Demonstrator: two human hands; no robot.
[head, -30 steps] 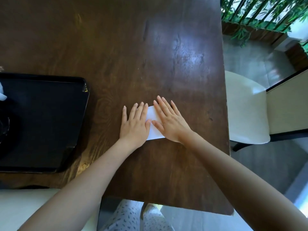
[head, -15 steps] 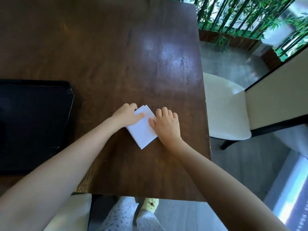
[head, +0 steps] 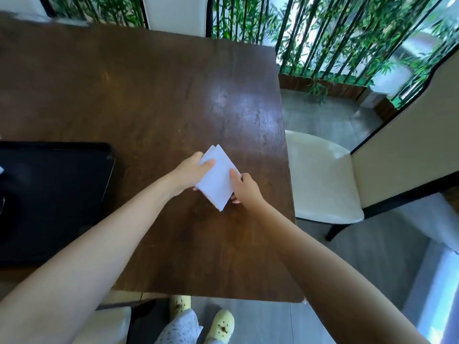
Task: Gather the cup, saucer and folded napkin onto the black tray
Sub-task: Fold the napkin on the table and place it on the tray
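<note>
A folded white napkin point(head: 218, 177) was held between both hands above the dark wooden bench point(head: 154, 95), towards its right edge and well apart from the black tray point(head: 57, 194). The left hand point(head: 191, 172) was closed on the napkin's left side, the thumb laid across the top face and the other fingers point(head: 198, 155) curled beneath it. The right hand point(head: 244, 188) was closed on the napkin's right edge, its fingers pinched around the paper. The napkin was tilted, one corner pointing away towards the far edge of the bench and another towards the near edge; whether any corner touched the wood could not be told. The tray lay at the left edge of the bench, cut off by the frame, its inside too dark for its contents to be made out. A cream-seated chair point(head: 323, 177) stood just beside the right edge of the bench, and bamboo point(head: 347, 33) was seen beyond the far right corner.
</note>
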